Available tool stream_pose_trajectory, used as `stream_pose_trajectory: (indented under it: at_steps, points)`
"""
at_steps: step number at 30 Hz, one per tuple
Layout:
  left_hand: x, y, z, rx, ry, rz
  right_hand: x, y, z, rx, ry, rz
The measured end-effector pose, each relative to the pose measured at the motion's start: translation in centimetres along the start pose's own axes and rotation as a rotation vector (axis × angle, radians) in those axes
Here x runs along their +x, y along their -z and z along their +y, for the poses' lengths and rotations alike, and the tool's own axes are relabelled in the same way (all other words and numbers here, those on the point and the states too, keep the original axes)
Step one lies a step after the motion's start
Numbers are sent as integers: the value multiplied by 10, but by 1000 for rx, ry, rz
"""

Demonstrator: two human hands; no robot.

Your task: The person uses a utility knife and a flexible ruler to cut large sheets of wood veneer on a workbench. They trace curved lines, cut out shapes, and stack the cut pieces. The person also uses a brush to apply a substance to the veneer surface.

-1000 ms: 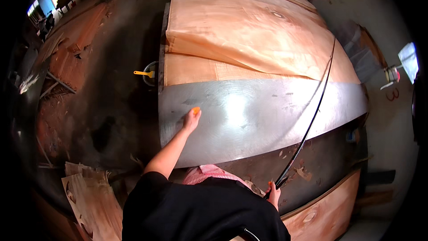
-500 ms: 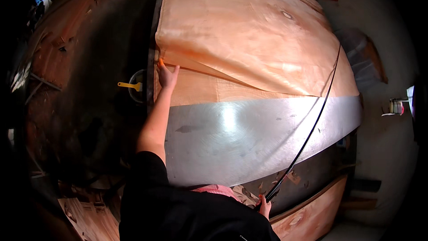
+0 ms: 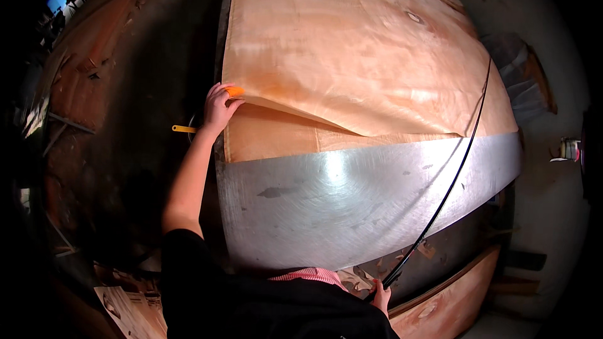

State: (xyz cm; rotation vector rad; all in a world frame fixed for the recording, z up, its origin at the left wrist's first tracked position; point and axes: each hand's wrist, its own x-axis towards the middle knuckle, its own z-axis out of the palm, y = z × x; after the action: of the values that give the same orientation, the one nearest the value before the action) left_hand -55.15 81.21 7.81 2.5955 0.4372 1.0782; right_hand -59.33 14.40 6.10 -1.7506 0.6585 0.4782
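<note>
At the left edge of the metal-topped table, my left hand [image 3: 218, 110] pinches the near-left corner of a thin wood veneer sheet [image 3: 352, 44]. A small orange piece [image 3: 234, 91] shows at its fingertips; what it is I cannot make out. The sheet's near edge is raised there, with another veneer layer [image 3: 270, 135] showing beneath. Low on the right, my right hand [image 3: 381, 297] is closed round a long thin black rod [image 3: 440, 207]. The rod slants up to the right, over the bare metal surface [image 3: 326, 213] and the veneer.
A yellow-handled brush [image 3: 183, 129] lies beside the table on the left. Wooden boards [image 3: 440, 298] stand at the lower right, and veneer scraps [image 3: 358, 278] lie close by. Clear plastic wrapping [image 3: 524, 88] sits to the right.
My left hand has shifted left and its fingers have closed on the veneer corner. The sheet's near-left edge stands higher, baring more of the layer below. The right hand still holds the rod.
</note>
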Motion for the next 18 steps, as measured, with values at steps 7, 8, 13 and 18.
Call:
stream_pose_trajectory:
  at_steps: [7, 8, 13, 18]
  points:
    - [26, 60, 72, -105, -243, 171, 0, 5, -9, 50, -2, -33]
    - [27, 70, 81, -101, -265, 173, 1, 7, -8, 78, -2, -26]
    - [10, 97, 120, -38, -389, 146, 16, 30, 5, 42, 35, -14]
    - [-44, 118, 174, -10, -410, 22, 27, 52, 10, 147, 89, -33]
